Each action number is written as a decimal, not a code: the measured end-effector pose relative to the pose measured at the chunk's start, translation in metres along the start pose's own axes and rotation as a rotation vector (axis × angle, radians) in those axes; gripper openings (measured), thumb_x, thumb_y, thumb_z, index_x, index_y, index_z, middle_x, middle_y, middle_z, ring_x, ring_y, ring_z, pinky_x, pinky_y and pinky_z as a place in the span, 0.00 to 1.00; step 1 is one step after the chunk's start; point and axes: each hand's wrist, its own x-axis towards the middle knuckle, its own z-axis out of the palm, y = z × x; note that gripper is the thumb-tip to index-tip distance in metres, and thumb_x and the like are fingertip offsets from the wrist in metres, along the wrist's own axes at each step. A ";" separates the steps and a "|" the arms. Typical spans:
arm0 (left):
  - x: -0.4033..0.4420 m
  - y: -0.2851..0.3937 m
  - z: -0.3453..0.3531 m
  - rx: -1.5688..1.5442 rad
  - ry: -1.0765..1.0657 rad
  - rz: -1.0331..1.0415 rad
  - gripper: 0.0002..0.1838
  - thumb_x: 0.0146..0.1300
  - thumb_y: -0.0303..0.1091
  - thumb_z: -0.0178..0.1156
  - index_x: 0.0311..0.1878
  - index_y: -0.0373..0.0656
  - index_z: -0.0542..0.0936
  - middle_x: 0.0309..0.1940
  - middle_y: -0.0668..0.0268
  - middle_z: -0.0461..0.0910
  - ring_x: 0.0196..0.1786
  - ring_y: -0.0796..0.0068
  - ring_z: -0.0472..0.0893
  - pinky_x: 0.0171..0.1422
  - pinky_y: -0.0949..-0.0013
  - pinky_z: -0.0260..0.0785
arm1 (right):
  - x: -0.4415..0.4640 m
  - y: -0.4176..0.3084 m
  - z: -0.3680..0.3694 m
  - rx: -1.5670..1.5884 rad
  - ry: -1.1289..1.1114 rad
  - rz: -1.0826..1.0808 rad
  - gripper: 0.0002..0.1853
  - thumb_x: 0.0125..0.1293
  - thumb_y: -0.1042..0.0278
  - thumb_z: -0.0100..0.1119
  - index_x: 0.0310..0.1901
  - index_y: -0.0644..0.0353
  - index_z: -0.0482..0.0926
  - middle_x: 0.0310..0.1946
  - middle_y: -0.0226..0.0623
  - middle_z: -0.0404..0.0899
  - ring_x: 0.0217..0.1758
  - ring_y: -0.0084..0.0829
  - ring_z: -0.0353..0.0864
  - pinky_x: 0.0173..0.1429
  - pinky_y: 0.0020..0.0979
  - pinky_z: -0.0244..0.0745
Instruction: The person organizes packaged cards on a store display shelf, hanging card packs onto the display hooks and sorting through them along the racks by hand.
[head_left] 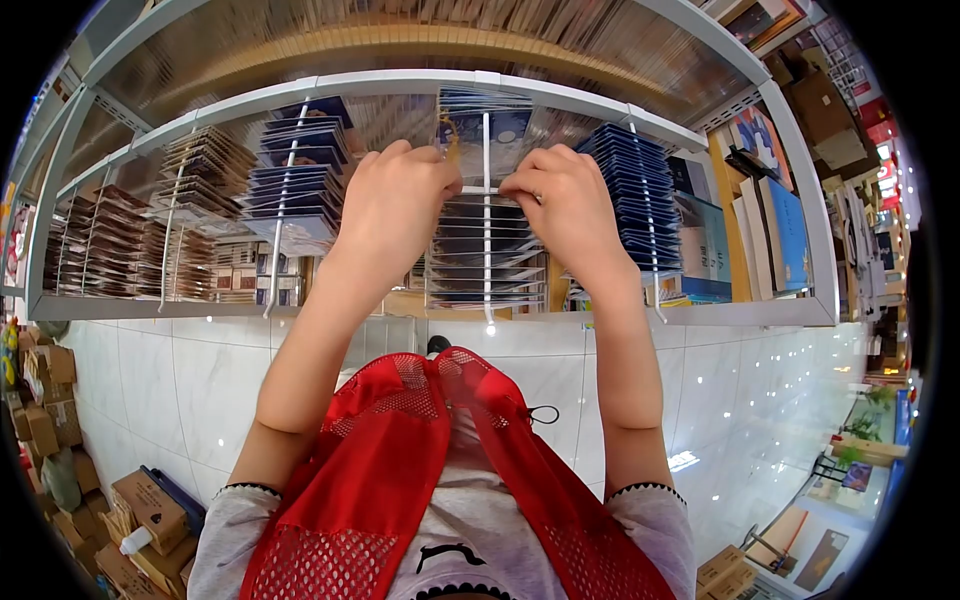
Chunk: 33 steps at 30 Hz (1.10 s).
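Observation:
Both of my hands work at a white wire hook (487,240) in the middle of the display rack. My left hand (400,195) is closed, fingers curled at the left side of a blue packet (505,125) in a clear sleeve. My right hand (568,200) pinches at the packet's right side, close to the hook. The exact fingertip contact is partly hidden. Below them, a row of dark flat packets (510,260) in clear sleeves hangs on this hook.
Blue packets (635,200) hang to the right, navy packets (295,190) and brown packets (110,240) to the left. Books (780,235) stand at the rack's right end. The grey rack frame (700,314) runs along the front. Cardboard boxes (150,505) sit on the floor at lower left.

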 end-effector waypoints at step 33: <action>0.051 -0.026 0.021 -0.017 0.258 -0.084 0.03 0.54 0.25 0.68 0.33 0.42 0.86 0.37 0.65 0.81 0.43 0.60 0.80 0.47 0.60 0.73 | 0.038 0.028 0.018 -0.045 0.030 0.070 0.03 0.59 0.73 0.65 0.34 0.56 0.85 0.32 0.31 0.83 0.44 0.37 0.79 0.52 0.39 0.70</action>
